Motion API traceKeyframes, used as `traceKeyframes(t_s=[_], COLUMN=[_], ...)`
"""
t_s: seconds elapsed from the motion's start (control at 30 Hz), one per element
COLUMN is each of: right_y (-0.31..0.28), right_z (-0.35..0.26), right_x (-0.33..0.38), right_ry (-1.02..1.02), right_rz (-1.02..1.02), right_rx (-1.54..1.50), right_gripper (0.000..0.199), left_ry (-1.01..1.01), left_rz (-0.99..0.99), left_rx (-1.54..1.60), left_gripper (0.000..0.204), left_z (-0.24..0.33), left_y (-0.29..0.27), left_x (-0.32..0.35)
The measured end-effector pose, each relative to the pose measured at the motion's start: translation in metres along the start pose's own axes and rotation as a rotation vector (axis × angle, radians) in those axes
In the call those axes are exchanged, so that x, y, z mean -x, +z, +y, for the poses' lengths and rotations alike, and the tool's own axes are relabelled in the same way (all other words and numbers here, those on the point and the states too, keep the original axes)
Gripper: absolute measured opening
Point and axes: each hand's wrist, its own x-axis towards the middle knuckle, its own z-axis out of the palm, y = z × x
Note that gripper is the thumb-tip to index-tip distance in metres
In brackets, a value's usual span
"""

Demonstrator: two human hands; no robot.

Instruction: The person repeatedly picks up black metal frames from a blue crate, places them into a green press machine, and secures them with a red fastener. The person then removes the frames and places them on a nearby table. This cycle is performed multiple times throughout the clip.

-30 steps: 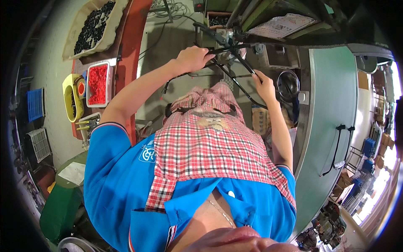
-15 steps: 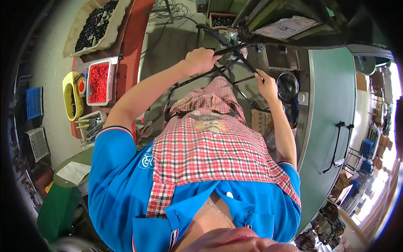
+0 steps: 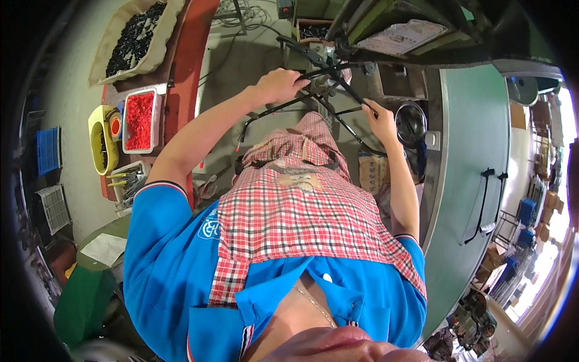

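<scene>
Both hands hold a black frame of crossed metal tubes [image 3: 351, 90] out in front of my body, beyond my checked apron [image 3: 295, 223]. My left hand [image 3: 280, 86] is closed round a tube on the frame's left side. On the right, my right hand [image 3: 380, 122] grips another tube, with fingers wrapped over it. The tubes cross between the hands, close under a green machine [image 3: 392, 60]. Lower legs of the frame reach toward my lap, one with a red tip at the left. The machine partly hides where the tubes meet.
At left, a red-edged bench [image 3: 192, 66] carries a tray of black parts [image 3: 136, 42], a white tub of red parts [image 3: 140, 120] and a yellow container [image 3: 102, 142]. A green table [image 3: 467, 157] at right bears black tube pieces [image 3: 485, 205]. A metal bowl [image 3: 412, 123] stands beside my right hand.
My left hand has shifted slightly left, and the frame's lower legs have changed angle a little. Both hands keep their hold. The whole view has drifted slightly.
</scene>
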Motion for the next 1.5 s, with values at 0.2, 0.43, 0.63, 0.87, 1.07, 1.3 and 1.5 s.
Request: traceKeyframes(t_s=[0.2,0.43,0.63,0.87,1.07,1.3,1.5], right_y=[-0.004,-0.010,-0.011,-0.016,-0.012,-0.006,-0.003], right_z=[0.005,-0.006,-0.005,-0.012,-0.013,0.004,0.010], right_x=[0.002,0.003,-0.004,-0.001,0.004,-0.001,0.003], right_ry=[0.014,0.080,0.071,0.094,0.077,-0.013,0.049], right_rz=[-0.045,-0.093,-0.112,-0.132,-0.080,-0.045,-0.096], right_rx=[-0.017,-0.018,-0.008,-0.012,-0.014,-0.039,-0.071], right_gripper=[0.035,0.034,0.035,0.037,0.035,0.034,0.036], left_ry=[0.045,-0.038,-0.047,-0.007,-0.028,-0.049,-0.077], left_rz=[-0.013,0.047,0.070,0.087,0.048,0.061,0.060], left_rx=[0.149,0.140,0.111,0.115,0.128,0.043,0.066], left_gripper=[0.047,0.043,0.045,0.046,0.045,0.045,0.045], left_z=[-0.007,0.000,0.002,0.002,0.004,0.006,0.010], left_y=[-0.008,-0.008,-0.005,-0.006,-0.013,-0.009,-0.002], left_x=[0.006,0.014,0.013,0.015,0.016,0.012,0.023])
